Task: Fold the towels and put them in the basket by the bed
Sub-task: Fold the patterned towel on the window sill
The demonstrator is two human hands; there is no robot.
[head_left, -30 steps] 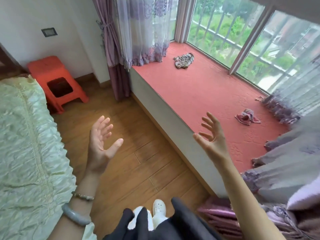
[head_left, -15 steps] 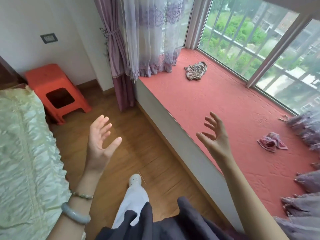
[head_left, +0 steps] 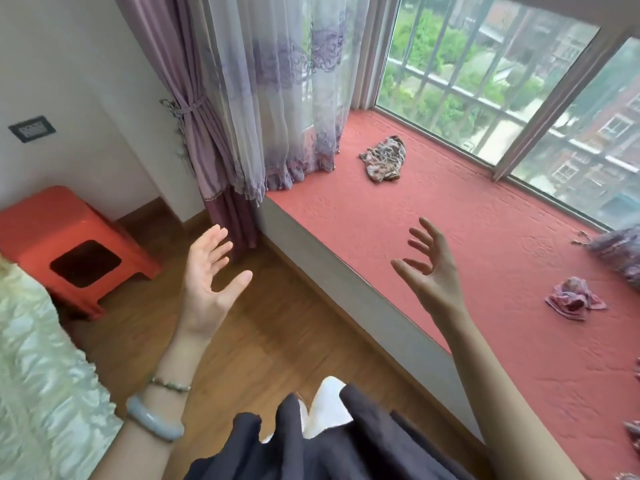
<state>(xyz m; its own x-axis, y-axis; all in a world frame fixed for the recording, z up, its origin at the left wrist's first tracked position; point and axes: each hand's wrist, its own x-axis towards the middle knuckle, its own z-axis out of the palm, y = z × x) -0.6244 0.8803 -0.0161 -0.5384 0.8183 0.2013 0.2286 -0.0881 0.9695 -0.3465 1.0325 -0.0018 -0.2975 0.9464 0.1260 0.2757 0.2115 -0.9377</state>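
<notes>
Both our hands are raised, fingers spread and empty: left hand (head_left: 207, 282) over the wooden floor, right hand (head_left: 429, 271) over the red window seat (head_left: 381, 230). We count two crumpled towels there: a pink one (head_left: 573, 297) to the right, nearer our right hand, and a patterned one (head_left: 384, 160) farther ahead; no basket is visible.

Home bedroom; bed (head_left: 38, 358), curtains (head_left: 263, 98)

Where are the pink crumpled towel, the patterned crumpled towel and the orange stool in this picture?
pink towel (head_left: 573, 298), head view, middle of the crumpled heap on the red window seat.
patterned towel (head_left: 385, 159), head view, middle of the bunched cloth near the curtain.
orange stool (head_left: 41, 223), head view, bare top surface.
</notes>
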